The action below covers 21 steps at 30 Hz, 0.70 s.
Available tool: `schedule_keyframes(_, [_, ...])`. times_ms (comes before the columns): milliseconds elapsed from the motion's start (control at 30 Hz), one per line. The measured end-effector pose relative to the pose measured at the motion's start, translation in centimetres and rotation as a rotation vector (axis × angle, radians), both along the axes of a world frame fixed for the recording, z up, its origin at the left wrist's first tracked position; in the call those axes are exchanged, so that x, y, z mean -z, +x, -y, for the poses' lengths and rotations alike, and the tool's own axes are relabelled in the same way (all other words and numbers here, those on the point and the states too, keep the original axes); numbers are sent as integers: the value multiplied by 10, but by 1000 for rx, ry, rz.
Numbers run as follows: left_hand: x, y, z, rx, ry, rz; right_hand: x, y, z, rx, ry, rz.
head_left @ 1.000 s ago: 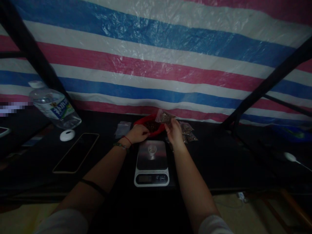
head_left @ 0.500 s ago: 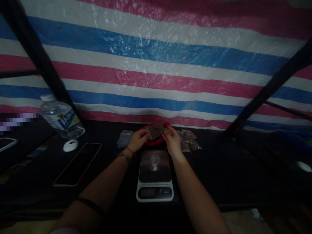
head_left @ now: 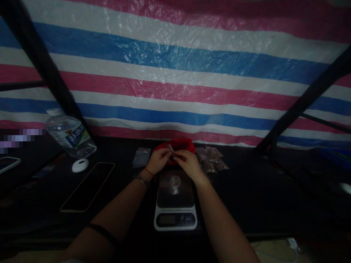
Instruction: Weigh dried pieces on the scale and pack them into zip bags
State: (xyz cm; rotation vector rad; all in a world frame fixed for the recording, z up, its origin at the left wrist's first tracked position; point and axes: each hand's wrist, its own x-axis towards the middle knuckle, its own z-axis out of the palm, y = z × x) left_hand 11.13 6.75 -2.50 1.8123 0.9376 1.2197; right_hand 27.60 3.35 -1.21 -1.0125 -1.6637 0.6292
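Note:
Between my two hands is a small clear plastic bag, turned nearly edge-on, its contents mostly hidden by fingers. My left hand pinches it from the left, and my right hand pinches it from the right. Both are over the near edge of a red container or bag. Closer to me, a digital kitchen scale carries a small clear cup. Filled bags of brownish bits lie in a pile right of my right hand. Flat clear bags lie left of my left hand.
On the left are a large plastic bottle, a white rounded object and a phone. A striped plastic sheet hangs behind the black table. Dark frame bars slant at both sides.
The bag, held out flat with brown contents showing before, is now tilted edge-on between my fingers. My hands have come closer together, with my right hand turned inward.

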Motion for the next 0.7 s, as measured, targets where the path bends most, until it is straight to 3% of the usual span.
schedule_keyframes(333, [6, 1, -2, 67, 70, -102, 1, -1, 2, -5, 28, 221])
schedule_keyframes(600, [7, 2, -2, 76, 136, -143, 7, 1, -2, 15, -88, 69])
schedule_keyframes(700, [5, 2, 0, 92, 191, -170, 3, 2, 0, 75, -90, 129])
